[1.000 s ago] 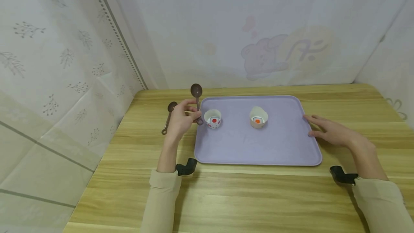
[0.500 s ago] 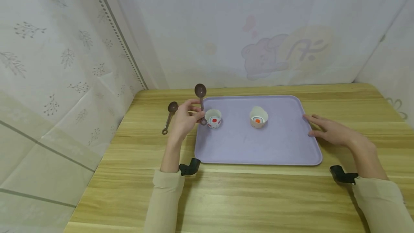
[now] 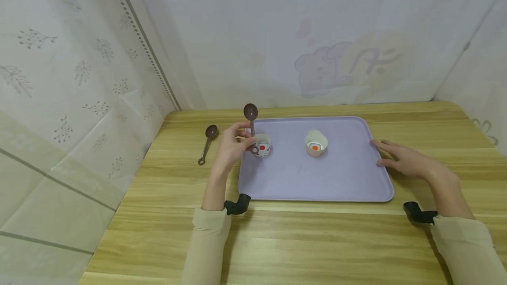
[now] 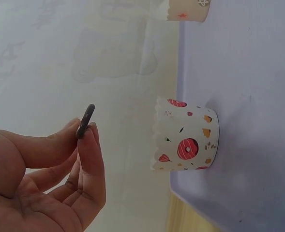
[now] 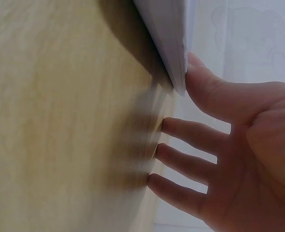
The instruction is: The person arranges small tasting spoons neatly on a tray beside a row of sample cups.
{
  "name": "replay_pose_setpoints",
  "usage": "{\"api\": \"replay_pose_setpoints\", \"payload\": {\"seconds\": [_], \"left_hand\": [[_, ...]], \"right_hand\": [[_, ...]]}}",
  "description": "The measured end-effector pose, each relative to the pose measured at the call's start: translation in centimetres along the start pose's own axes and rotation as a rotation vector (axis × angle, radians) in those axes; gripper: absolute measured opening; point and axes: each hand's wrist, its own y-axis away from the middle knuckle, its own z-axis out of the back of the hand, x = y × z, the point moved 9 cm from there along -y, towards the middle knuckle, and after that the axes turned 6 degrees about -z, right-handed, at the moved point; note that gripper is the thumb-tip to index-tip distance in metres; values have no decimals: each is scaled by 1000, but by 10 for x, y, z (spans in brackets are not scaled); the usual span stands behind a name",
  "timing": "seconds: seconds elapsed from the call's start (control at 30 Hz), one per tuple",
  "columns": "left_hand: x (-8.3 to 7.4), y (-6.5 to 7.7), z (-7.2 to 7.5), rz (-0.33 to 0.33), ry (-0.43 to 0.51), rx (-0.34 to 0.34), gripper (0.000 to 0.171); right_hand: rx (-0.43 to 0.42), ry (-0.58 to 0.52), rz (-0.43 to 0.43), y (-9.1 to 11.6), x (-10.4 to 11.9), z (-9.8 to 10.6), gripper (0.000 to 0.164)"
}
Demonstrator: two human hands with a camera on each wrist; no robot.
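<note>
My left hand (image 3: pixel 231 147) pinches a brown measuring spoon (image 3: pixel 251 112) by its handle, between thumb and fingers. The spoon's bowl points up and away, and its ring end overlaps a donut-print paper baking cup (image 3: pixel 264 150) in the head view. From the left wrist, the handle end (image 4: pixel 86 120) shows edge-on beside that cup (image 4: pixel 187 140). A second, beige baking cup (image 3: pixel 316 151) stands further right on the lilac tray (image 3: pixel 309 179). My right hand (image 3: pixel 409 159) touches the tray's right rim with its thumb, its straight fingers reaching down to the tabletop.
Another brown measuring spoon (image 3: pixel 211 132) lies on the wooden table (image 3: pixel 301 245), left of the tray. Each cup has a white square with a coloured mark inside. A printed cloth (image 3: pixel 237 47) hangs behind the table, and another covers the left side.
My left hand has moved right with the spoon, from the tray's left edge to over the donut-print cup. The spoon on the table is now fully uncovered. My right hand stays put.
</note>
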Motion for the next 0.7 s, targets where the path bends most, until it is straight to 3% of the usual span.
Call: {"api": "replay_pose_setpoints", "payload": {"seconds": [0.7], "left_hand": [[-1, -2, -16, -4, -3, -9, 42]], "right_hand": [[4, -11, -2, 0, 1, -1, 71]]}}
